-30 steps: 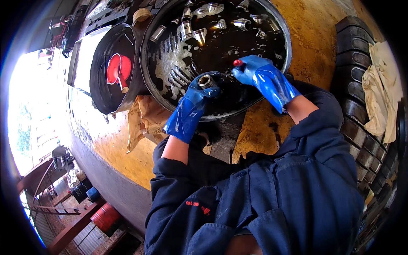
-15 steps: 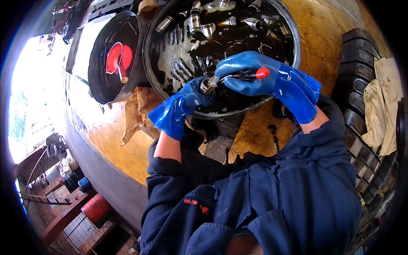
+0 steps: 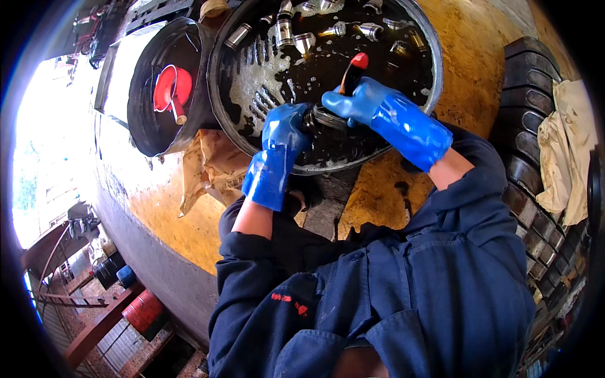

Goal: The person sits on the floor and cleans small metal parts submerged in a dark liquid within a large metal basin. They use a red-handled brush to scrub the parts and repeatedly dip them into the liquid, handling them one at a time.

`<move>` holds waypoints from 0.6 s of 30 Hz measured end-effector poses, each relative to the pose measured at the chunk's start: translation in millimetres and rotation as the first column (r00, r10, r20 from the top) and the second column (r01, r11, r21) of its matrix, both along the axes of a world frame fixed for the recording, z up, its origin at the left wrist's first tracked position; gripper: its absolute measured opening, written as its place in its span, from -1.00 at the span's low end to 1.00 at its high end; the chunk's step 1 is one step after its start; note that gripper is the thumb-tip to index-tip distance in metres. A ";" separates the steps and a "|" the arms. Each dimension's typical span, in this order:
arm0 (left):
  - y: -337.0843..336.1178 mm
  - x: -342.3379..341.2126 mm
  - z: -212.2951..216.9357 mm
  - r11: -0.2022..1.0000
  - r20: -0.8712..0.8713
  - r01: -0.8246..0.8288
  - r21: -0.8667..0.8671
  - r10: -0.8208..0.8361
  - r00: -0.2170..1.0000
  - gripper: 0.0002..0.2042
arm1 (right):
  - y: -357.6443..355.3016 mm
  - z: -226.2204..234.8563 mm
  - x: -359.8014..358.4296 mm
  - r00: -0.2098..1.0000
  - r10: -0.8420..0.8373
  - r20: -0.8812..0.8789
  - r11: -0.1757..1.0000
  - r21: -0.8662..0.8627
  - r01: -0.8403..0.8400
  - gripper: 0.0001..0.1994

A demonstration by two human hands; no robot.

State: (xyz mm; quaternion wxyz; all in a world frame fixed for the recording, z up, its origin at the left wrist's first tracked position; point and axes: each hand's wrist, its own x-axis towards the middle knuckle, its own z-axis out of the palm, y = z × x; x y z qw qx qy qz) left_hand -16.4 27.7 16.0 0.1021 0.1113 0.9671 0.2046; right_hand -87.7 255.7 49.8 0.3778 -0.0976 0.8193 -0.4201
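My left hand [image 3: 283,129], in a blue rubber glove, is closed around one end of a dark metal part [image 3: 329,118] with a rounded end, over the near side of a round tub [image 3: 439,75] of dark liquid. My right hand [image 3: 372,107], gloved alike, is closed on a brush [image 3: 358,63] whose red-tipped handle points up and away. Its bristle end is hidden by the glove. The right fingers also lie against the right end of the metal part. Several shiny cylindrical metal parts, one a cylinder [image 3: 284,33], lie in the liquid at the far side.
Left of the tub stands a dark basin [image 3: 142,107] holding a red scoop [image 3: 172,88]. Brown paper [image 3: 211,165] lies on the floor in front of it. To the right are a row of dark metal blocks [image 3: 529,101] and a beige cloth [image 3: 561,145].
The brush has swung from lying sideways to pointing up and away. My right hand has turned and shifted slightly left; the metal part now spans between both hands.
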 end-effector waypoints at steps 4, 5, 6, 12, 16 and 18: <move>5.5 0.6 16.9 0.974 -0.148 -0.049 -0.222 0.016 0.989 -0.65 | 2.1 -71.5 -10.7 0.934 -0.211 0.287 0.922 -0.259 0.288 -0.37; 6.5 -0.7 18.3 0.948 -0.116 -0.051 -0.315 0.015 0.993 -0.65 | 6.2 -78.6 -13.1 0.929 -0.220 0.297 0.941 -0.187 0.282 -0.38; 1.4 0.8 7.9 0.932 -0.092 -0.124 -0.342 0.098 0.991 -0.48 | 10.2 -82.4 -10.8 0.938 -0.236 0.254 0.930 -0.222 0.294 -0.38; -9.0 5.8 -3.3 0.969 -0.252 -0.246 0.032 0.246 0.936 -0.65 | 14.6 -22.1 -6.1 0.984 -0.171 0.060 0.943 0.299 0.145 -0.44; -10.0 3.7 -2.1 0.965 -0.277 -0.247 0.083 0.261 0.925 -0.67 | 21.8 -37.3 -11.7 0.905 -0.336 0.262 0.933 -0.035 0.357 -0.46; -9.8 3.2 -1.9 0.967 -0.284 -0.242 0.077 0.254 0.925 -0.64 | 9.4 -43.6 -15.4 0.620 -0.518 0.589 0.679 -0.158 0.717 -0.64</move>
